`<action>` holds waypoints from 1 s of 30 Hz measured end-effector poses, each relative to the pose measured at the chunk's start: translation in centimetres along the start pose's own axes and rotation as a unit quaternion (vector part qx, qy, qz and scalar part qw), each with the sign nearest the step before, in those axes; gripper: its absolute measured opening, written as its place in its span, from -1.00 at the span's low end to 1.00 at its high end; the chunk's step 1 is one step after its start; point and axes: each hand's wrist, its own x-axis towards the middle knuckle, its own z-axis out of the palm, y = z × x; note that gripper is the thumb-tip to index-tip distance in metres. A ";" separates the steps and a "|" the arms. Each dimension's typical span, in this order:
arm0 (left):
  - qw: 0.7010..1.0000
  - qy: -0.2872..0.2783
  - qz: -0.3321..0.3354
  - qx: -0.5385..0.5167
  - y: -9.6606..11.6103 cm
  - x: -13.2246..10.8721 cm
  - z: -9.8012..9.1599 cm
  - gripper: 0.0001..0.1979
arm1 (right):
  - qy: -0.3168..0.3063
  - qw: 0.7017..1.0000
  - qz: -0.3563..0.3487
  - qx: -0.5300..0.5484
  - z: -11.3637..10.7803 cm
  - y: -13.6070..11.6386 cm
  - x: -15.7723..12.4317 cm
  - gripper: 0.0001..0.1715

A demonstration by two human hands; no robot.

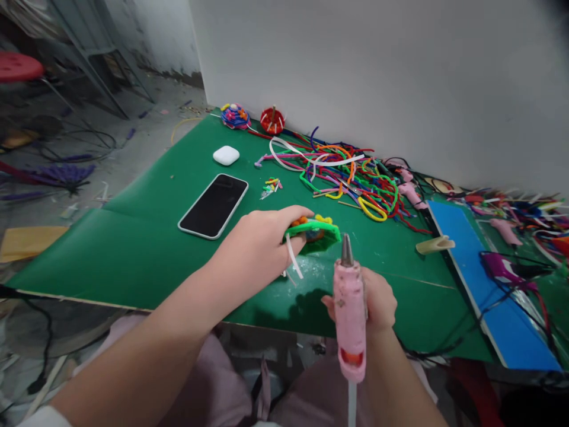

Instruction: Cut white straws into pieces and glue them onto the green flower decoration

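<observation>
Head view: left hand (270, 236) pinches the green-rimmed piece (328, 233) just left of the forward-pointing pink glue gun (349, 308) the right hand (380, 299) clasps.

Pink glue gun (350, 320) and bright green craft piece (332, 235) over a deep green counter (155, 255).
The gun has a metallic grey tip and a whitish stick (352, 404); the craft piece carries orange and yellow tufts. Left of centre, the phone (214, 206) is black with a pale rim, the case (226, 155) plain white. At top centre, one dome (235, 116) is ringed in blue and pink, the other (272, 120) red with white strips. Right of these, the stems (338, 169) mix red, green, orange, pink and purple beside yellow-handled scissors (372, 209). The board (469, 258) at right is blue, the wall (377, 71) pale grey, the upper-left stool (20, 66) red.
</observation>
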 end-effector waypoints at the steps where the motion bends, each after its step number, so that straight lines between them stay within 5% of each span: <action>1: 1.000 0.002 0.000 -0.002 -0.1 0.0 0.0 -0.68 | 0.015 1.000 0.004 0.009 -0.1 0.2 0.1 -0.76; 4: 1.000 0.004 0.001 -0.009 -0.1 -0.1 0.0 -0.69 | 0.079 0.996 0.012 0.031 -0.1 0.6 0.4 -0.91; 11: 1.000 0.009 0.009 -0.019 -0.2 -0.1 -0.1 -0.68 | 0.095 0.994 0.045 0.015 -0.5 1.2 0.2 -0.93; 16: 0.999 0.024 0.012 -0.025 -0.3 -0.3 -0.3 -0.71 | 0.107 0.977 0.186 0.005 -1.2 3.9 0.0 -0.83; 20: 0.998 0.038 0.013 -0.047 -1.0 0.0 -0.5 -0.70 | -0.041 0.939 0.329 -0.094 -2.0 6.8 -0.2 -0.67; 24: 0.996 0.074 -0.011 -0.041 -2.3 0.6 -1.2 -0.69 | -0.215 0.889 0.382 -0.131 -2.4 8.5 -0.9 -0.62; 30: 0.990 0.126 -0.064 0.001 -3.7 0.9 -2.4 -0.69 | -0.262 0.882 0.366 -0.140 -1.5 9.4 -2.0 -0.58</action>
